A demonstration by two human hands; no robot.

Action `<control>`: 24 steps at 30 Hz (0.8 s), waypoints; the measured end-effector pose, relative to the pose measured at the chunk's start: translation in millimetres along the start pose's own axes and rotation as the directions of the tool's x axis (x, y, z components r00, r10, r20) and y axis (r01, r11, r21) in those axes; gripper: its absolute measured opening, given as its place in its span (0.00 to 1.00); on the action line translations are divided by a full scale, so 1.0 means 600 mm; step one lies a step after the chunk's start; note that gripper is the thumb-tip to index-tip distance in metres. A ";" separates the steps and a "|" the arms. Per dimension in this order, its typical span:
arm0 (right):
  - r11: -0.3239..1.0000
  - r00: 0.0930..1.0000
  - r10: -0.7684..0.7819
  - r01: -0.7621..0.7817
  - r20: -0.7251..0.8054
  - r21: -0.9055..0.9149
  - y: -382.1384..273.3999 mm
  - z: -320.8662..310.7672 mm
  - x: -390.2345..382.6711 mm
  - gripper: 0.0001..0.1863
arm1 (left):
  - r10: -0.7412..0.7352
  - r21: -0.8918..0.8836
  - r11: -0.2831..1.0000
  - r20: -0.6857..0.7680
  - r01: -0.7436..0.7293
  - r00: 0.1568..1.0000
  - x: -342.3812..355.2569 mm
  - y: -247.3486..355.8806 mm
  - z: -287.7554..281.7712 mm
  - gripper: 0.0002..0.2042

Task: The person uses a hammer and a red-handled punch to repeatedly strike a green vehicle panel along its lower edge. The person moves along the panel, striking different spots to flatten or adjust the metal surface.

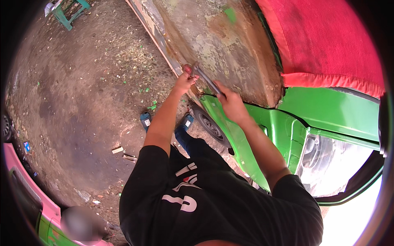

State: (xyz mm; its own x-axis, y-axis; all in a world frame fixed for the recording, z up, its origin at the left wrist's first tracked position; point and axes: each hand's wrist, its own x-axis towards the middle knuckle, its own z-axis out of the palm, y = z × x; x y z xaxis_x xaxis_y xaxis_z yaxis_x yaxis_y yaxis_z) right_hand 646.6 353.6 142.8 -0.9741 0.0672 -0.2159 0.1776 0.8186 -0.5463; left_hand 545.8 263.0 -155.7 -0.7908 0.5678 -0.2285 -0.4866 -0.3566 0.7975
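My right hand (232, 104) is wrapped round the handle of a hammer (210, 81). The grey metal head end of the hammer is beside the fingers of my left hand (187, 80). My left hand is closed at the rim of a worn, rusty panel (230, 45) with flaking paint. What its fingers hold, if anything, cannot be made out. Both arms reach forward over the near corner of the panel, where it meets the green bodywork (262, 119) of a vehicle.
A red cloth (328, 41) covers part of the vehicle at the upper right. Below my hands is a wheel (211, 128), close to my feet. Debris (117, 150) lies on the dirt floor. A green stool (65, 16) stands far left; a pink and green vehicle (51, 211) is at lower left.
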 end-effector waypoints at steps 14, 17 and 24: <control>0.968 0.984 -0.172 0.162 -0.039 -0.193 -0.050 0.007 0.046 0.27 | 0.176 0.033 0.984 -0.099 -0.173 0.979 -0.056 -0.100 0.015 0.05; 0.992 0.993 -0.114 0.112 -0.036 -0.059 -0.053 -0.005 0.026 0.27 | 0.178 -0.102 0.973 -0.226 -0.205 0.958 -0.095 -0.085 0.024 0.07; 0.997 0.999 -0.025 0.028 -0.047 0.074 -0.051 -0.011 0.001 0.22 | 0.193 -0.147 0.964 -0.190 -0.222 0.963 -0.087 -0.037 0.025 0.08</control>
State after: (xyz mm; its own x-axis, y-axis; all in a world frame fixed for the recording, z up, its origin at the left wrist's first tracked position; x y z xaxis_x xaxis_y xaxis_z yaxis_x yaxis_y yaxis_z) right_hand 639.7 332.4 164.9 -0.9837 0.0738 -0.1641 0.1600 0.7756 -0.6106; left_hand 603.6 252.3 -152.9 -0.9257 0.3367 -0.1722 -0.3477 -0.5790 0.7375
